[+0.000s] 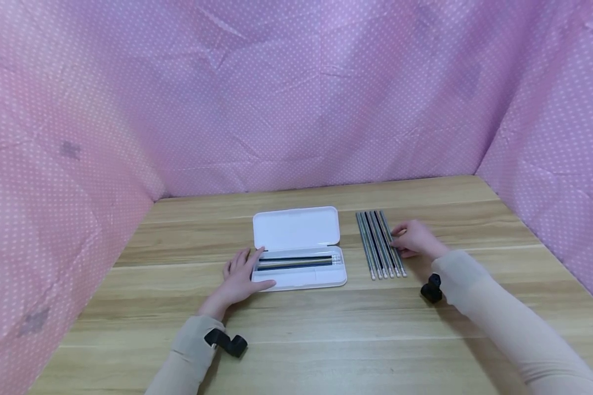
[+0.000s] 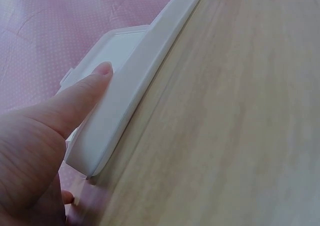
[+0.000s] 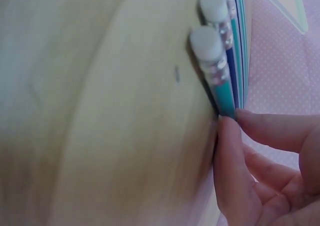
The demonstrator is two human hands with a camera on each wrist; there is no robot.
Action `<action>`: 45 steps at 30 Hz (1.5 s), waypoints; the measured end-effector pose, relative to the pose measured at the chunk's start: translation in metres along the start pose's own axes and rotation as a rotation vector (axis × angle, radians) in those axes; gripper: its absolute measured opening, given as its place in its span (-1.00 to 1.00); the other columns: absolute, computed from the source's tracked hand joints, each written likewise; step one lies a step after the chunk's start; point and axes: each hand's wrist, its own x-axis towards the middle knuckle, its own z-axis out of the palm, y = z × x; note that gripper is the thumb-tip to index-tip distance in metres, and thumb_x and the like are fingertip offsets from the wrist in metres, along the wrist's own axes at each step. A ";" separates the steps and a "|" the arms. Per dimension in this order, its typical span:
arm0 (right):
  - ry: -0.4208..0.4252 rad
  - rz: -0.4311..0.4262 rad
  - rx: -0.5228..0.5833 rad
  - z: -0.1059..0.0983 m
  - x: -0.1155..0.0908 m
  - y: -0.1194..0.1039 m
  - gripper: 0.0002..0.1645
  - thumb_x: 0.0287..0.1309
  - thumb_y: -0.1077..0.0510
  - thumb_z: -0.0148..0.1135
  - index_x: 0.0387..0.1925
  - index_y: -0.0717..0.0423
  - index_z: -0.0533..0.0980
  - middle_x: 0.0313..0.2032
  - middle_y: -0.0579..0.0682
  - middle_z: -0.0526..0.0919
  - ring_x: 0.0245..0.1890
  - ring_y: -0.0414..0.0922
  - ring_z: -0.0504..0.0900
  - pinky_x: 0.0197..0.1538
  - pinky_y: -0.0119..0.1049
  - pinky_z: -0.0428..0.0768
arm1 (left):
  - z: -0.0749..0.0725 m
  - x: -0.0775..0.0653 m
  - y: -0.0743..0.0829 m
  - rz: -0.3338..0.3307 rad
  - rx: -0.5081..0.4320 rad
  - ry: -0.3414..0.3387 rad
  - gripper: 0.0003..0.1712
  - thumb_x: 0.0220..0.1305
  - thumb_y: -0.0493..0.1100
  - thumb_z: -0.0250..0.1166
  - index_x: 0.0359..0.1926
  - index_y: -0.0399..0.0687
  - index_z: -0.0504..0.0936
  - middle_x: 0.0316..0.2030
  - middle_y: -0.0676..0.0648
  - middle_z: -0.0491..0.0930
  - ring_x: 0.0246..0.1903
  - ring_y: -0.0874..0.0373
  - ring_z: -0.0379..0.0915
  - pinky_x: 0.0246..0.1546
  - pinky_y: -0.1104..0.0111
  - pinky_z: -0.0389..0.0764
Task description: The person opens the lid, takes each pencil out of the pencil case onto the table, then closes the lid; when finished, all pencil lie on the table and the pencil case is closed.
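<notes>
In the grip of the right hand (image 1: 415, 239), pinched from both sides partway along the shaft: the outermost pencil (image 1: 400, 264), on the surface (image 1: 326, 340) at the right-hand end of the row of loose pencils (image 1: 373, 241). Right at the fingertips, so far nearer to the right hand than to the left hand (image 1: 238, 282). Runs away from the person with a slight slant, eraser end nearest, far end leaning left; roughly a quarter turn off the stored pencils (image 1: 296, 263) inside the white pencil case (image 1: 296, 284), laid left to right with erasers toward the row. Looks slim and straight, teal in the right wrist view, with a silvery ferrule (image 3: 216, 72) and a rounded white eraser (image 3: 206, 43); too small in the head view to judge the far tip. Next outward, to the left, similar pencils side by side, some with dark stripes. Beyond those, the case, near the row, with the hinged lid (image 1: 296, 227) open on the far side. At the case's left end, thumb and fingers spread well apart, probably for steadying.
</notes>
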 end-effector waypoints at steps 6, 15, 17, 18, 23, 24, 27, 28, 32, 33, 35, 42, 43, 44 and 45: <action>0.009 0.003 0.008 0.002 0.001 -0.001 -0.50 0.12 0.36 0.18 0.09 0.50 0.33 -0.35 0.11 0.55 -0.55 -0.22 0.55 -0.39 -0.32 0.65 | 0.000 0.000 0.000 -0.004 -0.002 0.006 0.06 0.05 0.26 0.35 0.46 0.10 0.04 0.43 -0.37 -0.14 0.40 -0.34 -0.36 0.27 -0.21 -0.34; 0.005 0.000 -0.001 0.001 0.000 -0.002 -0.52 0.14 0.35 0.18 0.08 0.49 0.34 -0.34 0.11 0.55 -0.51 -0.20 0.56 -0.38 -0.32 0.65 | 0.001 0.001 0.001 -0.006 -0.002 0.007 0.05 0.06 0.25 0.35 0.46 0.11 0.04 0.43 -0.36 -0.15 0.40 -0.34 -0.36 0.27 -0.22 -0.35; 0.002 0.000 -0.003 0.000 0.000 -0.002 -0.51 0.14 0.34 0.18 0.09 0.49 0.33 -0.33 0.12 0.56 -0.48 -0.18 0.56 -0.37 -0.31 0.66 | 0.000 0.001 0.000 -0.007 -0.005 0.008 0.05 0.05 0.24 0.36 0.46 0.10 0.04 0.43 -0.36 -0.15 0.40 -0.34 -0.37 0.27 -0.22 -0.36; 0.001 0.000 -0.003 0.000 -0.001 -0.002 -0.51 0.14 0.34 0.18 0.09 0.49 0.33 -0.32 0.13 0.56 -0.47 -0.17 0.57 -0.36 -0.31 0.66 | 0.000 0.001 0.000 -0.008 -0.007 0.007 0.05 0.05 0.24 0.36 0.46 0.10 0.04 0.43 -0.36 -0.15 0.40 -0.34 -0.37 0.27 -0.22 -0.36; -0.002 -0.003 -0.009 0.000 -0.001 -0.003 -0.50 0.15 0.33 0.18 0.10 0.49 0.33 -0.29 0.16 0.56 -0.43 -0.15 0.58 -0.35 -0.30 0.66 | 0.000 0.001 0.000 -0.011 -0.011 0.005 0.05 0.06 0.24 0.35 0.47 0.10 0.04 0.43 -0.36 -0.16 0.40 -0.34 -0.37 0.27 -0.21 -0.36; -0.002 -0.003 -0.009 0.000 -0.001 -0.002 -0.50 0.14 0.33 0.18 0.10 0.49 0.33 -0.29 0.16 0.56 -0.43 -0.15 0.57 -0.35 -0.30 0.66 | 0.000 0.001 0.000 -0.013 -0.011 0.005 0.05 0.06 0.24 0.35 0.47 0.10 0.04 0.43 -0.36 -0.16 0.40 -0.34 -0.38 0.27 -0.21 -0.36; -0.004 -0.007 -0.003 -0.001 0.000 -0.002 -0.50 0.13 0.33 0.18 0.10 0.49 0.34 -0.31 0.14 0.55 -0.43 -0.15 0.57 -0.34 -0.30 0.66 | 0.001 0.001 0.000 -0.016 -0.015 0.004 0.05 0.06 0.24 0.35 0.47 0.10 0.04 0.43 -0.36 -0.16 0.41 -0.34 -0.38 0.27 -0.21 -0.37; -0.004 -0.007 -0.002 -0.001 0.000 -0.002 -0.49 0.13 0.33 0.19 0.09 0.49 0.34 -0.32 0.13 0.55 -0.43 -0.15 0.57 -0.34 -0.30 0.66 | 0.001 0.001 0.000 -0.016 -0.016 0.004 0.05 0.06 0.24 0.35 0.46 0.10 0.04 0.43 -0.36 -0.16 0.41 -0.33 -0.38 0.27 -0.21 -0.37; -0.004 -0.003 0.007 -0.002 0.001 -0.001 -0.50 0.12 0.34 0.19 0.09 0.49 0.34 -0.35 0.09 0.55 -0.43 -0.16 0.55 -0.35 -0.30 0.66 | 0.001 0.000 0.001 -0.011 -0.018 0.007 0.05 0.06 0.24 0.36 0.46 0.10 0.04 0.43 -0.36 -0.15 0.40 -0.34 -0.37 0.27 -0.21 -0.37; -0.006 -0.006 0.009 -0.002 0.001 -0.001 -0.50 0.12 0.34 0.19 0.08 0.49 0.34 -0.35 0.10 0.55 -0.43 -0.16 0.55 -0.35 -0.30 0.66 | 0.001 -0.001 0.001 -0.011 -0.018 0.007 0.05 0.06 0.24 0.36 0.46 0.10 0.04 0.43 -0.36 -0.16 0.40 -0.34 -0.37 0.27 -0.21 -0.37; -0.007 -0.006 0.019 -0.002 0.001 -0.002 -0.50 0.12 0.34 0.19 0.09 0.50 0.34 -0.33 0.13 0.58 -0.42 -0.16 0.56 -0.34 -0.29 0.66 | 0.000 -0.001 0.001 -0.010 -0.015 0.005 0.06 0.05 0.25 0.35 0.47 0.11 0.03 0.43 -0.36 -0.16 0.40 -0.34 -0.38 0.27 -0.20 -0.38; -0.021 -0.038 -0.008 0.000 -0.004 -0.008 -0.45 0.13 0.31 0.19 0.13 0.49 0.32 -0.18 0.30 0.61 -0.40 -0.13 0.63 -0.27 -0.24 0.67 | 0.000 -0.002 0.001 -0.007 -0.020 0.003 0.06 0.05 0.25 0.36 0.47 0.09 0.04 0.43 -0.37 -0.16 0.40 -0.35 -0.38 0.27 -0.21 -0.38; -0.024 -0.050 -0.023 0.001 -0.005 -0.010 -0.45 0.14 0.30 0.20 0.13 0.49 0.32 -0.18 0.30 0.60 -0.40 -0.13 0.64 -0.27 -0.24 0.67 | 0.000 -0.002 0.001 -0.006 -0.021 0.005 0.06 0.05 0.25 0.36 0.47 0.09 0.04 0.43 -0.37 -0.15 0.40 -0.35 -0.38 0.27 -0.21 -0.38; -0.024 -0.057 -0.038 0.002 -0.006 -0.011 -0.45 0.14 0.29 0.21 0.13 0.48 0.33 -0.18 0.29 0.60 -0.40 -0.12 0.64 -0.26 -0.24 0.67 | 0.000 -0.002 0.001 -0.004 -0.021 0.007 0.06 0.05 0.24 0.36 0.46 0.09 0.04 0.43 -0.37 -0.15 0.40 -0.35 -0.37 0.26 -0.21 -0.37; -0.025 -0.064 -0.056 0.003 -0.006 -0.013 -0.45 0.14 0.28 0.22 0.13 0.46 0.34 -0.20 0.26 0.60 -0.41 -0.12 0.63 -0.27 -0.25 0.67 | 0.000 -0.001 0.001 -0.003 -0.022 0.007 0.06 0.05 0.24 0.36 0.46 0.09 0.04 0.43 -0.37 -0.15 0.40 -0.35 -0.38 0.27 -0.21 -0.37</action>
